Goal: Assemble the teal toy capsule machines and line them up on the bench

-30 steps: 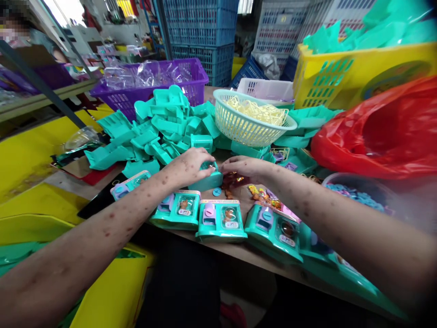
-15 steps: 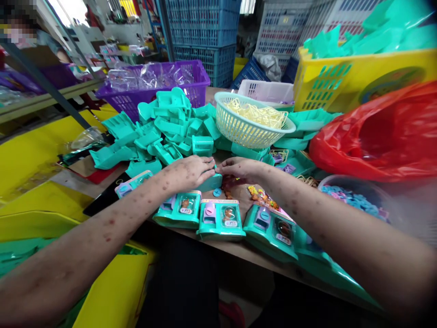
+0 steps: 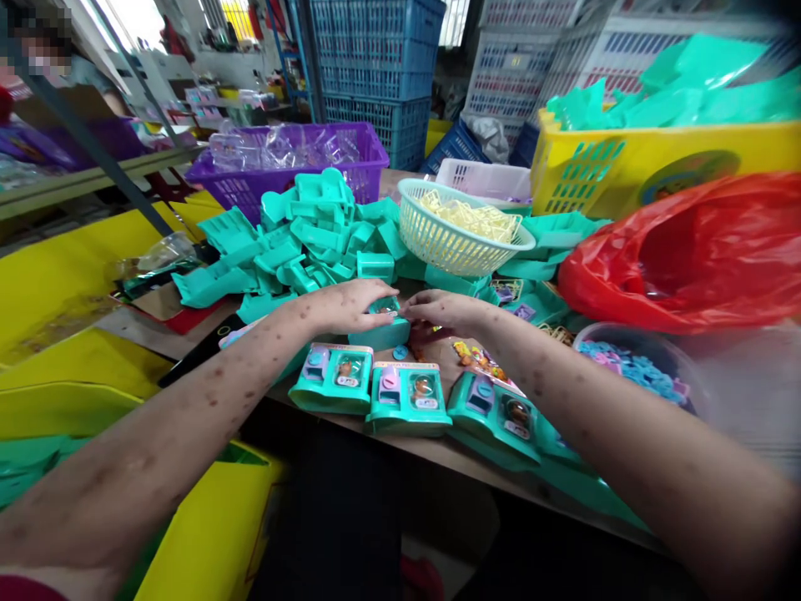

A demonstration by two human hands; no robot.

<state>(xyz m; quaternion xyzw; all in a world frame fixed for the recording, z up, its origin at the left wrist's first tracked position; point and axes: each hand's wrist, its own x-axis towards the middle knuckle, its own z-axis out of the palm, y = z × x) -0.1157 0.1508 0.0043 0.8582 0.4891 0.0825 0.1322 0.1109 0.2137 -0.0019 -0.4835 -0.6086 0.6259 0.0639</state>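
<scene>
A teal plastic toy housing (image 3: pixel 379 334) stands at the middle of the table with a small clear-covered part on top. My left hand (image 3: pixel 358 305) is closed round its left and far side, thumb on the near top edge. At its right end, the fingertips of my right hand (image 3: pixel 443 310) are bent together; what they pinch is hidden. A blue knob (image 3: pixel 400 352) and a brown figure (image 3: pixel 418 344) lie just in front. Along the near edge stand teal toy machines, among them one with a pink knob (image 3: pixel 406 399) and one with a blue knob (image 3: pixel 494 417).
Loose teal housings (image 3: pixel 313 238) are heaped behind my hands, beside a pale basket (image 3: pixel 466 242) of cream frames. A red plastic bag (image 3: pixel 601 275) and a tub (image 3: pixel 651 367) of small blue and pink parts sit right. Yellow crate (image 3: pixel 626 171) and purple crate (image 3: pixel 369 163) stand behind.
My left hand has shifted slightly on the housing, and the clear-covered part on its top now shows between my hands. The whole view has shifted a little.
</scene>
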